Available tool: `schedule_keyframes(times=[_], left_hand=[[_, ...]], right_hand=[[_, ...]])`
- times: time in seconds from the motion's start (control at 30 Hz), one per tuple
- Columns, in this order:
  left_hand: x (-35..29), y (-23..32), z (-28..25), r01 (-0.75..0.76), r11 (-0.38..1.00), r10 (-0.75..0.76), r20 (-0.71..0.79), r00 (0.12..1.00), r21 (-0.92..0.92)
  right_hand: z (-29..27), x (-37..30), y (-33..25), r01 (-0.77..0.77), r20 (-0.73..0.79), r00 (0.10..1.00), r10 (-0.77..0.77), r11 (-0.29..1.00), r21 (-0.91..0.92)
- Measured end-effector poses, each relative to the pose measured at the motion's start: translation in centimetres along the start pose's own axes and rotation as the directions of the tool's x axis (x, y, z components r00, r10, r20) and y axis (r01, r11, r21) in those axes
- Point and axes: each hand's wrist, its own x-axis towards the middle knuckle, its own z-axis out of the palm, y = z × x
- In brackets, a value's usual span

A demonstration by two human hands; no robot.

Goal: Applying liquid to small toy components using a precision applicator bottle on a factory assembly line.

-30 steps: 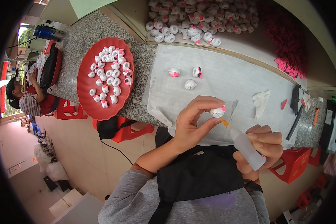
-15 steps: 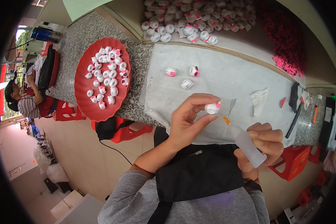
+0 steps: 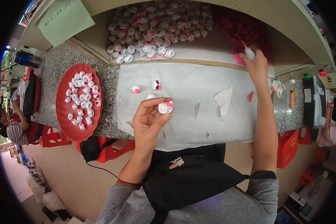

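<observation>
Between the thumb and fingers of my left hand (image 3: 146, 123) is a small white doll head (image 3: 164, 109) with a pink bow-like part. It is held above the white sheet (image 3: 190, 80) on the bench. My right hand (image 3: 258, 69) reaches into the shelf at the far right, closed round a white squeeze bottle (image 3: 250, 55) with a thin orange tip. Its fingertips are beside the heap of small pink pieces (image 3: 246, 31); whether they touch one I cannot tell. Near my left hand lie loose white heads (image 3: 136, 89), one partly hidden behind it.
A red scalloped plate (image 3: 62, 121) holding several white heads stands at left. The shelf holds a large heap of white heads (image 3: 156, 24). A torn white scrap (image 3: 223, 100) and an orange cutter (image 3: 292, 99) lie at right. Other people sit at both sides.
My right hand has moved away from the white head, forward and right into the shelf, taking the bottle along. My left hand still holds the head. The whole view has shifted.
</observation>
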Motion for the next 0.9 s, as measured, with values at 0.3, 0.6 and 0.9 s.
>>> schedule_keyframes(times=[0.3,0.6,0.9], left_hand=[[0.0,0.1,-0.3,-0.006,1.000,0.007,0.039,0.999,-0.006],[0.0,-0.4,0.2,-0.015,0.996,0.024,0.111,0.993,-0.085],[-0.5,-0.4,0.1,-0.006,0.995,0.021,0.145,0.989,-0.101]], right_hand=[[1.2,2.3,0.4,0.233,0.043,0.968,-0.249,0.813,-0.534],[3.3,-11.1,-10.4,-0.180,0.341,0.937,-0.080,0.724,0.666],[5.3,-12.7,-11.1,-0.348,0.340,0.933,0.119,0.541,0.766]])
